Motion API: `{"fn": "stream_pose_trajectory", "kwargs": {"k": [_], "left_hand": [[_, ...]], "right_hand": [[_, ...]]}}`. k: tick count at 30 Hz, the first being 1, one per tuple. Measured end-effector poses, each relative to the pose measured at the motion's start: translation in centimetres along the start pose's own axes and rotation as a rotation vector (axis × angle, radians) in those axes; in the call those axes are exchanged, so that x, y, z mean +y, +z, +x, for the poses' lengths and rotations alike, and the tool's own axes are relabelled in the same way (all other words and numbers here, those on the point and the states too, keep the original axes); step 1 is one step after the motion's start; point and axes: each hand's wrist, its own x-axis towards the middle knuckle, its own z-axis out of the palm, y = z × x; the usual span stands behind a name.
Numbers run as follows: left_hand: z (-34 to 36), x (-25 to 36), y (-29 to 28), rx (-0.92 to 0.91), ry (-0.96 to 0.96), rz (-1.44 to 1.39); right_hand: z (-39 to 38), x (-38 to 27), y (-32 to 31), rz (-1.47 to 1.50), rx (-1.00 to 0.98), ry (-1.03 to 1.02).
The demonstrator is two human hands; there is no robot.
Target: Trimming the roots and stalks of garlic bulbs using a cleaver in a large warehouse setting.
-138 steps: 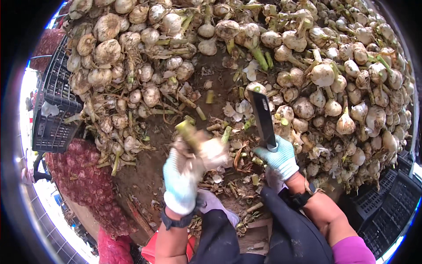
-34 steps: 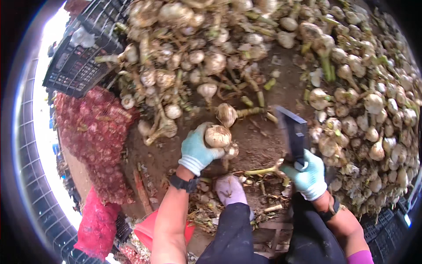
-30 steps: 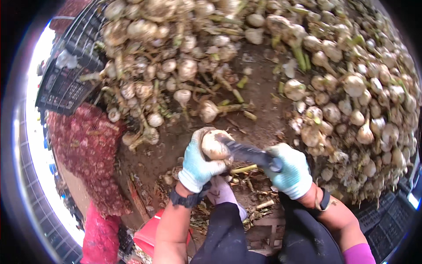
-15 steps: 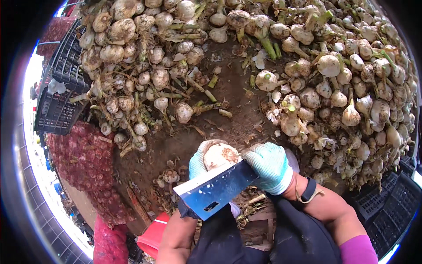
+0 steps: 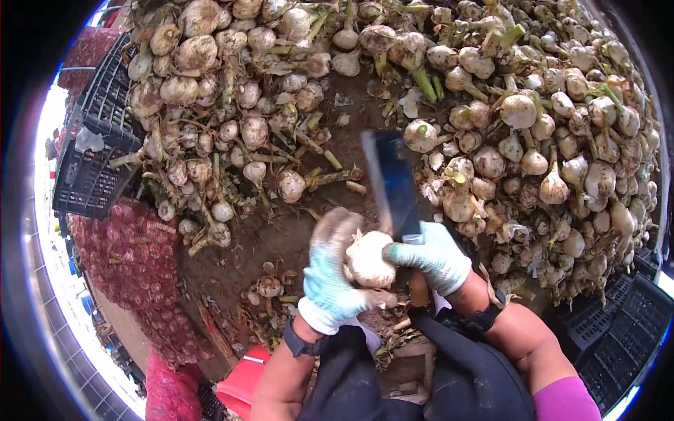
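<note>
Head view — cleaver (image 5: 397, 186) in right hand (image 5: 437, 258), now blade-forward; earlier blade-left.

Soft, fairly even daylight covers the garlic pile (image 5: 519, 112), leaving faint shadows between bulbs. White glare washes out the left edge beside the gridded panel (image 5: 67, 344), bowed by fisheye distortion. The knife blade (image 5: 393, 182) shows motion blur; all 4 corners are black.

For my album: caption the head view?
Round white garlic bulb between pale-blue-gloved left hand and right hand, the latter gripping a rectangular metal knife.
</note>
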Motion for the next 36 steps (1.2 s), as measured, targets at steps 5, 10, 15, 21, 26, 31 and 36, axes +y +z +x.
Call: {"fn": "stream_pose_trajectory", "kwargs": {"k": [5, 10, 15, 21, 26, 31, 36], "left_hand": [[-1.3, -1.8, 0.8, 0.146, -0.671, -1.448], [-1.2, -0.8, -0.3, 0.006, -0.700, -0.796], [-1.9, -0.6, -2.6, 0.030, -0.517, -0.589], [2.8, 3.2, -3.3, -0.018, -0.519, -1.134], [2.9, -1.5, -6.2, 0.049, -0.141, -0.125], [-0.7, -13.9, -14.8, 0.000, -0.916, 1.308], [0.6, -17.2, -17.2, -0.178, -1.318, 0.934]], "right_hand": [[-0.2, -0.8, -0.1, -0.448, -0.113, -0.323], [0.9, 0.3, -0.2, -0.967, 0.167, -0.733], [4.3, 2.9, -2.5, -1.133, 0.139, -0.775], [4.3, 4.4, -3.6, -0.320, 0.513, -0.354], [4.3, 3.4, -1.8, -0.325, 0.454, -0.186], [3.6, 2.8, -2.2, -0.335, 0.532, -0.166], [3.6, 2.1, 0.2, -0.580, 0.455, -0.261]]}}
